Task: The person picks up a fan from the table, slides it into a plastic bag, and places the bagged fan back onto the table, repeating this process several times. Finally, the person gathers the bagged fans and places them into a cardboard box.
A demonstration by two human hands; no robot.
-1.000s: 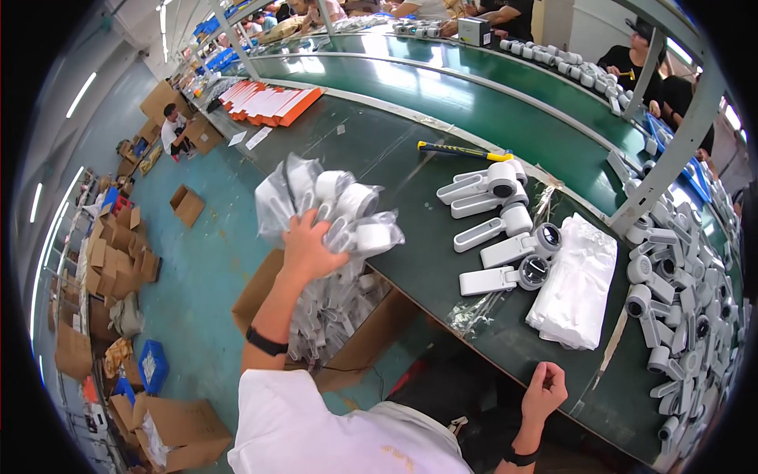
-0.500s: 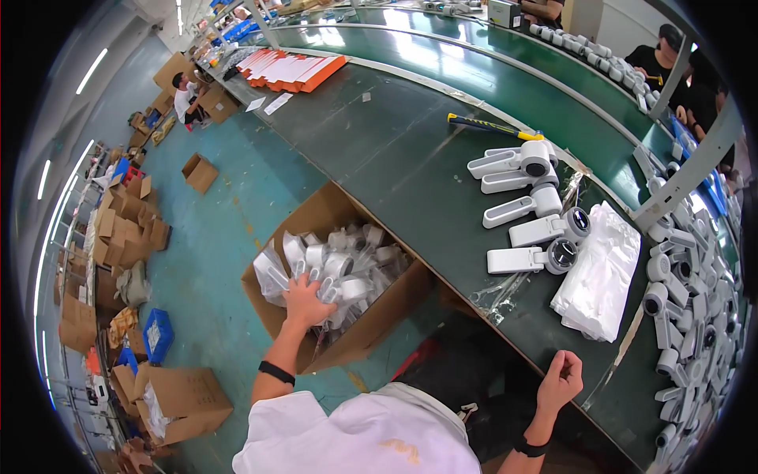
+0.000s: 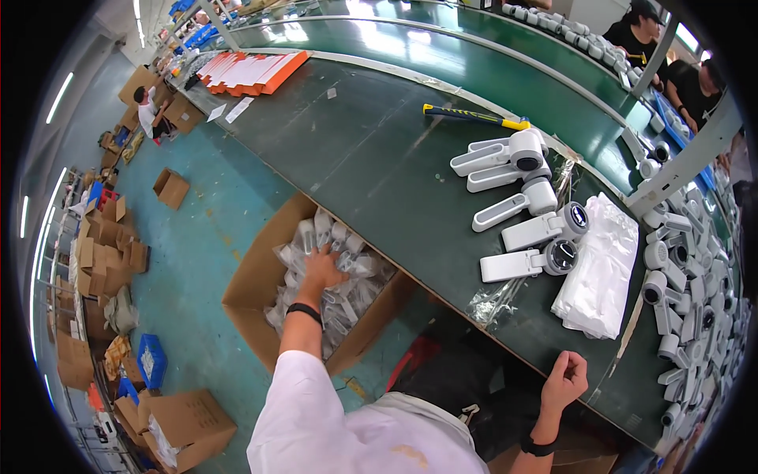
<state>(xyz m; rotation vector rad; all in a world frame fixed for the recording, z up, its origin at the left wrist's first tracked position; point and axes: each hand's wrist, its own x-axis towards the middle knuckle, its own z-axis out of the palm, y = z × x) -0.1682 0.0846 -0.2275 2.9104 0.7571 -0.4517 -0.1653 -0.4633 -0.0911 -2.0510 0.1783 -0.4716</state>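
At the table's left side, an open cardboard box (image 3: 254, 288) holds many white devices in clear plastic bags (image 3: 335, 312). My left hand (image 3: 322, 268) is down inside it, fingers apart and resting on the bagged devices near the far end. My right hand (image 3: 565, 379) is curled closed at the table's near edge, with nothing visible in it. Ahead of it lie a stack of white plastic bags (image 3: 596, 272) and several unbagged white devices with round heads and flat handles (image 3: 513, 266).
A yellow-and-black hammer (image 3: 474, 116) lies on the dark table (image 3: 355, 158) beyond the devices. Many more devices (image 3: 691, 316) are heaped at the right. Orange-and-white cartons (image 3: 253, 73) sit at the far left. A green conveyor (image 3: 442, 59) runs behind; people work across it.
My left hand has reached farther forward in the box, and the bagged devices under it sit lower and flatter. My right hand has stayed curled at the table edge. The view has shifted slightly.
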